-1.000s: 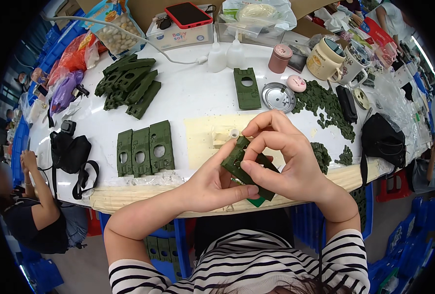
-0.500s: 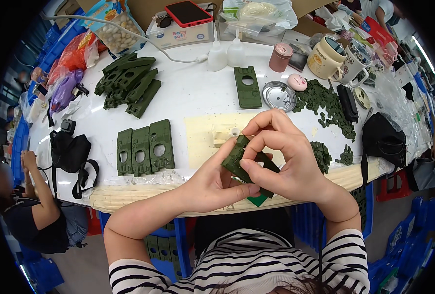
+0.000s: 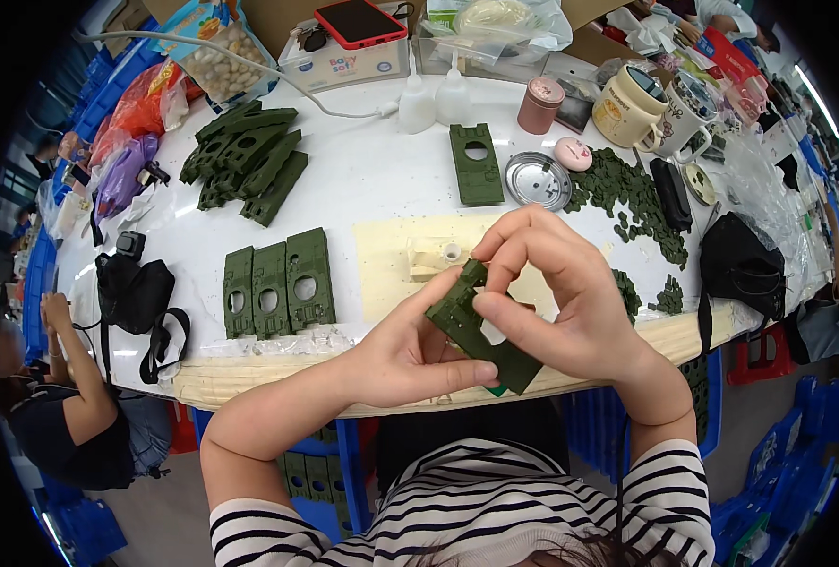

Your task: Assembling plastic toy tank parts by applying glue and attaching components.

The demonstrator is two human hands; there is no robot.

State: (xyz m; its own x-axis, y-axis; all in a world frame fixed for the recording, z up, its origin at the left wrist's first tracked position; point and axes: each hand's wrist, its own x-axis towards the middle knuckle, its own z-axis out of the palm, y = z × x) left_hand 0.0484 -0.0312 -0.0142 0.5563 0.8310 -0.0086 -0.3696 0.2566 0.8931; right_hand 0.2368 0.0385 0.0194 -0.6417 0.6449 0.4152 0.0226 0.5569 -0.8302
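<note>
My left hand (image 3: 402,348) grips a dark green plastic model-tank hull plate (image 3: 517,367) with a large round hole, its thumb along the near edge. The plate is tilted above the table's front edge. My right hand (image 3: 571,307) is closed in a pinch at the plate's upper end, thumb and forefinger together there; a small part between them, if any, is hidden. Behind my hands, a cream block (image 3: 426,257) with a short round tube sits on a pale yellow sheet (image 3: 379,274). To the left, several matching plates (image 3: 270,267) lie side by side.
A pile of green plates (image 3: 249,156) lies far left, a single plate (image 3: 477,175) at back centre. Small green parts (image 3: 627,194) spread at right beside a round metal lid (image 3: 539,181). White squeeze bottles (image 3: 418,102), mugs (image 3: 627,109) and black bags (image 3: 741,274) stand around. A co-worker (image 3: 70,406) sits left.
The hull plate has turned in my hands, so its broad face and round hole now show more. My right fingers have shifted slightly along its upper end.
</note>
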